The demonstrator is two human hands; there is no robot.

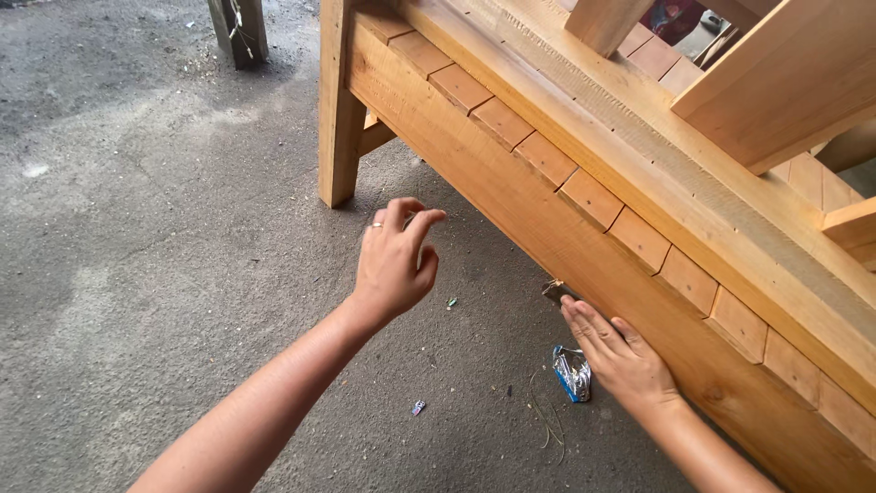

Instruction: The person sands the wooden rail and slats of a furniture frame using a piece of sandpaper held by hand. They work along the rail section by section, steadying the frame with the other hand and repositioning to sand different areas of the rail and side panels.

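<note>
My right hand (625, 361) lies flat against the long side rail (584, 260) of a pale wooden frame, palm pressed to the wood and fingers (584, 319) stretched out straight together, grasping nothing. Their tips reach a small dark bit (553, 291) sitting at the lower edge of the rail; I cannot tell what it is, nor whether my fingertips quite touch it. My left hand (394, 260) hangs in the air out in front of the rail, well apart from the right one, with a ring (376, 225) on one finger. Its fingers are loosely curled and released, with nothing between them. Above the rail runs a row of short reddish wooden blocks (546, 157) set side by side along the frame's edge, and a square wooden leg (338, 110) stands at the far corner on the rough grey concrete floor (137, 228). On the floor just beside my right hand lies a crumpled blue and silver wrapper (572, 373), with a few thin dry stalks (546, 420) next to it. A tiny green scrap (451, 301) lies on the floor between my two hands, and another small bluish scrap (418, 407) lies nearer to me, under my left forearm's line.
</note>
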